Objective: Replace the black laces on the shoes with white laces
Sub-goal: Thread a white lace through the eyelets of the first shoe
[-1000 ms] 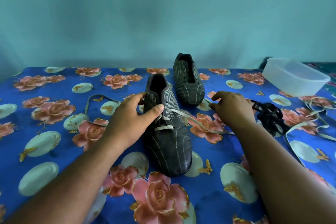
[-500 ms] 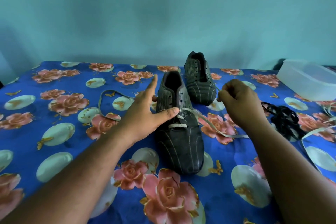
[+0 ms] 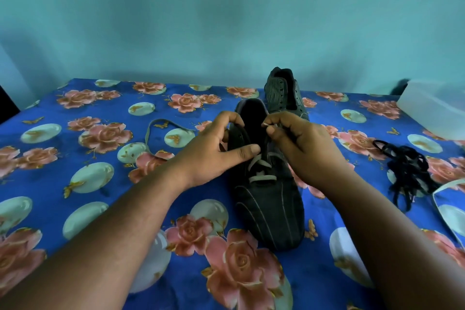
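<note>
The near black shoe (image 3: 266, 199) lies lengthwise on the floral blue cloth (image 3: 100, 209), toe toward the camera and heel opening toward the wall, with a white lace (image 3: 260, 171) crossed through its lowest eyelets. A second black shoe (image 3: 284, 93) stands just behind it, pointing the same way. To the right a heap of black laces (image 3: 405, 171) lies near a translucent plastic container (image 3: 432, 108). A loose lace end (image 3: 161, 128) loops on the cloth to the left. The left hand (image 3: 216, 148) grips the shoe's left eyelet edge, thumb laid across the tongue. The right hand (image 3: 299, 141) pinches something small at the right edge of the opening, seemingly the lace tip.
</note>
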Tool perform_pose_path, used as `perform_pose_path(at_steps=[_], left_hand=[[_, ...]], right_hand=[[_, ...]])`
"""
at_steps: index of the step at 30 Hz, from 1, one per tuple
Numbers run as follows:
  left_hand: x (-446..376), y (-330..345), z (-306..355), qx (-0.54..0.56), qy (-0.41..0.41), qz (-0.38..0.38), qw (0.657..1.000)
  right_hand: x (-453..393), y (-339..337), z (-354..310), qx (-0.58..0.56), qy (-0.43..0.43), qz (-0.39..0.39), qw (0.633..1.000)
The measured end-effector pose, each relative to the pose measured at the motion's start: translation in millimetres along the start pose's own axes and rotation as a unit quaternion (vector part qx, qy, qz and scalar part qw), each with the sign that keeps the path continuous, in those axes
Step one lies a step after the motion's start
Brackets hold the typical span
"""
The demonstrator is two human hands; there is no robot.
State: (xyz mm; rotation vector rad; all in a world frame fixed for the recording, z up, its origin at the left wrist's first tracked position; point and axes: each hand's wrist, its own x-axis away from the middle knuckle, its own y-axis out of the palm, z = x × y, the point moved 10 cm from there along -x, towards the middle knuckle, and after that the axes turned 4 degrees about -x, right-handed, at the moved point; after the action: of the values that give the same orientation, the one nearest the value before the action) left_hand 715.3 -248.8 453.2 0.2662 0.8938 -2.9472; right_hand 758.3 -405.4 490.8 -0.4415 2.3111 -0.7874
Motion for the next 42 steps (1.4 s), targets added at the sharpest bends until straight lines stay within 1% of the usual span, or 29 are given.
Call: perform_pose_path(at_steps=[4,8,10,12,15,18,22,25,29,37,39,42], left_hand=[[2,0,2,-0.003,-0.012,0.012,1.000],[3,-2,0,-0.095,-0.011,0.064,0.993],[5,-4,0,-0.120,-0.014,0.089,0.989],[6,-5,2,-0.122,-0.013,0.106,0.987],[8,-8,2,-0.115,-0.015,0.119,0.986],[10,-10,2,-0.098,-0.023,0.130,0.986],[12,-9,6,-0.084,-0.004,0.123,0.989],[12,-9,7,-0.082,0.000,0.114,0.990],[12,-9,7,-0.067,0.002,0.093,0.993],[13,-9,7,-0.064,0.008,0.078,0.995],[12,-9,6,-0.062,0.009,0.077,0.995],[11,-9,5,-0.061,0.013,0.078,0.995]], right_hand=[[1,-2,3,-0.033,0.015,-0.006,0.999],[3,-5,-4,-0.068,0.004,0.045,0.997],[4,-4,-10,-0.091,-0.011,0.055,0.994],[5,3,-13,-0.108,-0.008,0.039,0.993],[5,16,-10,-0.116,0.022,-0.001,0.993],[5,18,-4,-0.137,0.052,-0.013,0.989],[7,18,2,-0.135,0.081,-0.023,0.987],[7,19,3,-0.121,0.085,-0.035,0.988],[8,22,6,-0.156,0.105,-0.063,0.980],[12,26,7,-0.202,0.127,-0.107,0.965],[11,24,5,-0.188,0.115,-0.100,0.970],[8,19,-1,-0.121,0.071,-0.054,0.989]])
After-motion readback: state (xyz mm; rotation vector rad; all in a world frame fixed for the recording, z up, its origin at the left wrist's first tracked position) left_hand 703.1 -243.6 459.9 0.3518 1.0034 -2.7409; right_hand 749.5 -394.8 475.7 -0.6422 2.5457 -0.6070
